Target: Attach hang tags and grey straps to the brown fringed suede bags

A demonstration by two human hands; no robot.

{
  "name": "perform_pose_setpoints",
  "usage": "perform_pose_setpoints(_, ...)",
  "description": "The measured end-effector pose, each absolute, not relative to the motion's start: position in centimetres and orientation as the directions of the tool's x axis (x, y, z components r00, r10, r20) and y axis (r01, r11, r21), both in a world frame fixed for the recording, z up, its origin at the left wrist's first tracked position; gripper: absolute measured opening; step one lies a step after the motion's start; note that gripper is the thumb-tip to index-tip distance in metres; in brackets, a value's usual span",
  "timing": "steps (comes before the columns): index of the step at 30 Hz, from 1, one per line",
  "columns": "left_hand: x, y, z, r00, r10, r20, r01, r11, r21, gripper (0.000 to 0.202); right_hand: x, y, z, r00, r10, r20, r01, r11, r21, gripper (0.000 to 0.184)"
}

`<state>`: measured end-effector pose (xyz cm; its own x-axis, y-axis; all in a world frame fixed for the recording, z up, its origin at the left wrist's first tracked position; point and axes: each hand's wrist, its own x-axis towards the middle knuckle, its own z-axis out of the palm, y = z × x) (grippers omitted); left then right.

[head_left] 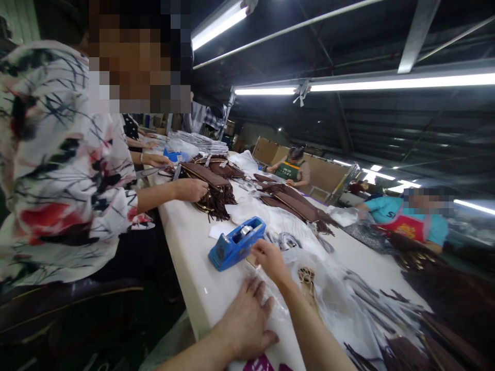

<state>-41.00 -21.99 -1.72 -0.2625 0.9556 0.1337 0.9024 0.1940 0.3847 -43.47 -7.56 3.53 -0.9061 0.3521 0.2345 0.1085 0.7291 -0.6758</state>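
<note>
My left hand [245,319] lies flat, fingers stretched out, pressing on a clear plastic bag [328,304] at the near edge of the white table [185,232]. My right hand [270,260] reaches forward to the blue tape dispenser [236,243], its fingers curled next to the dispenser's near end; what they pinch is hidden. A brown item with a gold-coloured fitting [307,278] shows inside the bag just right of my right wrist.
A person in a flowered shirt [58,170] sits at the left, a hand on brown fringed bags [211,188]. More brown bags [294,203] and plastic sleeves lie along the table. Other workers sit at the far end and right side. Dark bags pile at the right edge.
</note>
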Motion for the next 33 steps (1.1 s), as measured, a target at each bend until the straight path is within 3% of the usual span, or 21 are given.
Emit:
perform_pose_setpoints(3,-41.1,-22.0,-2.0,-0.268,0.953,0.140,0.903,0.198,0.382,0.073,-39.6,-5.6,6.8,-0.830,0.447,0.333,-0.029,0.562,-0.826,0.039)
perform_pose_setpoints(5,-41.2,-22.0,-2.3,-0.275,0.949,0.155,0.903,0.200,0.380,0.071,-35.3,-4.2,8.4,-0.775,0.523,0.356,-0.137,0.411,-0.901,0.038)
perform_pose_setpoints(7,-41.3,-21.9,-2.4,-0.290,0.945,0.153,0.905,0.218,0.366,0.068,-30.5,-3.3,8.9,-0.741,0.593,0.313,-0.229,0.215,-0.949,0.035)
perform_pose_setpoints(9,-41.3,-21.7,-2.3,-0.295,0.946,0.133,0.913,0.238,0.332,0.065,-26.6,-3.3,8.3,-0.751,0.623,0.219,-0.207,0.092,-0.974,0.035)
perform_pose_setpoints(13,-41.2,-21.6,-1.4,-0.279,0.953,0.118,0.934,0.240,0.264,0.059,-24.2,-5.2,5.5,-0.811,0.578,0.085,-0.042,0.086,-0.995,0.038)
perform_pose_setpoints(17,-40.9,-22.1,-0.1,-0.265,0.960,0.092,0.932,0.231,0.278,0.055,-26.8,-7.0,5.2,-0.827,0.540,0.156,-0.157,0.045,-0.987,0.039)
perform_pose_setpoints(22,-42.0,-22.9,1.1,-0.227,0.972,0.057,0.895,0.185,0.406,0.056,-29.5,-6.7,7.7,-0.803,0.546,0.238,-0.300,-0.026,-0.954,0.043)
perform_pose_setpoints(28,-45.0,-23.1,2.5,-0.249,0.964,0.092,0.772,0.140,0.621,0.034,-30.9,-6.0,10.7,-0.850,0.472,0.235,-0.292,-0.050,-0.955,0.037)
perform_pose_setpoints(33,-46.2,-23.7,3.2,-0.393,0.898,0.196,0.748,0.188,0.637,0.026,-29.4,-5.0,12.1,-0.791,0.550,0.269,-0.396,-0.124,-0.910,0.038)
